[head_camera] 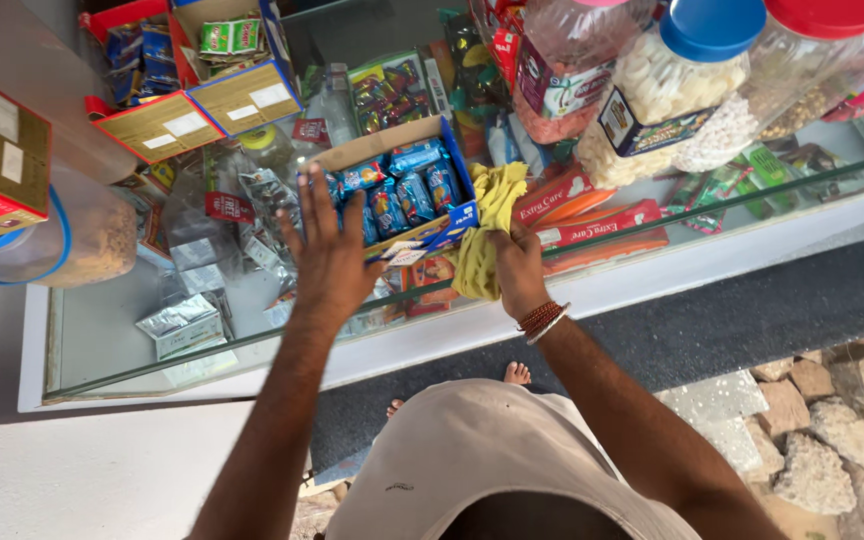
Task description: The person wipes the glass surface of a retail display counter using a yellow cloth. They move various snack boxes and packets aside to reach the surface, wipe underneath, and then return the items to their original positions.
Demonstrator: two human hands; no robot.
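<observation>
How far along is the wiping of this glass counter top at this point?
Done: cannot tell; no stretch of the glass counter top looks clearly wiped. In hand: the right hand presses a yellow cloth on the glass beside the open box of blue packets, which the left hand touches with fingers spread. Left: the glass under the box, the jars and the cartons at the far left.

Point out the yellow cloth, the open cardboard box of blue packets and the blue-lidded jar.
Yellow crumpled cloth (492,205), head view, upper bunched folds.
Open cardboard box of blue snack packets (407,190), head view, packets inside.
Clear plastic jar with blue lid (712,25), head view, lid top.
</observation>
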